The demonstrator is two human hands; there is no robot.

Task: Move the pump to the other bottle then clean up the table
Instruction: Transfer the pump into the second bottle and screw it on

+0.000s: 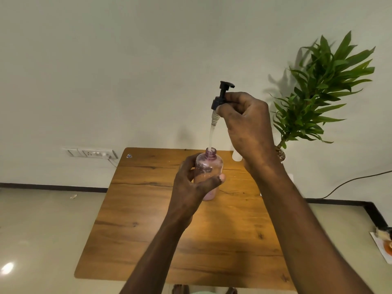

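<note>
A clear pink bottle with pale liquid in its lower part is held upright above the wooden table, my left hand wrapped around its body. My right hand grips the black pump by its collar, lifted high over the bottle. The pump's clear dip tube hangs down and its tip sits just inside the bottle's open neck. A white bottle stands at the table's far edge, mostly hidden behind my right wrist.
A green potted plant stands at the back right beside the table. A wall socket panel with a plugged cable sits low on the left wall. A cable runs along the right wall. A paper with orange items lies on the floor at right.
</note>
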